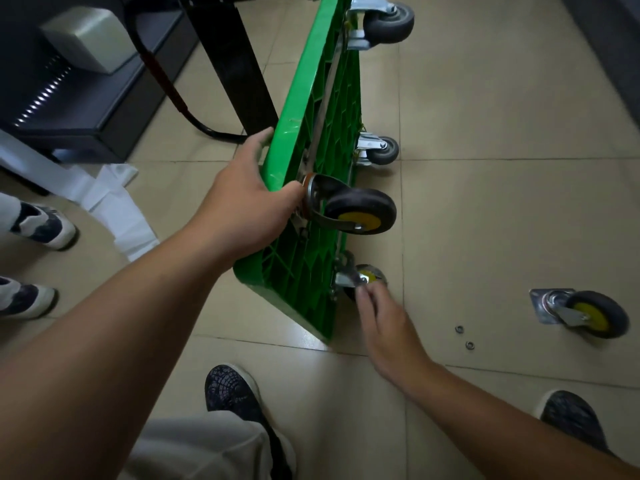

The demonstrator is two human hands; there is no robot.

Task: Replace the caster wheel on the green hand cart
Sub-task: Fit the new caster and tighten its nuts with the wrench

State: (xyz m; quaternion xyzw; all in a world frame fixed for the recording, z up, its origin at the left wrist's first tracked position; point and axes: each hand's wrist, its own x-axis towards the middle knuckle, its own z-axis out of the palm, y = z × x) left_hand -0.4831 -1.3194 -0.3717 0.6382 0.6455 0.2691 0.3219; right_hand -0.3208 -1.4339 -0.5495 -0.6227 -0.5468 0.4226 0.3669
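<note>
Standing edgewise, cart point(301, 109) points away, wheels point(360, 211) rightward; left hand point(247, 199) grips it; right hand point(388, 320) (blurred) pinches caster point(346, 278).

Right grip point(388, 320) is motion-blurred and covers most of the near caster point(372, 276); can't tell if it pinches anything. Left grip point(246, 202): most fingers hidden behind green cart point(311, 133) edge. Cart's far end and far caster point(389, 20) bracket are cut by the frame top. Two floor rings point(459, 329): washers or nuts, too small to tell.
</note>
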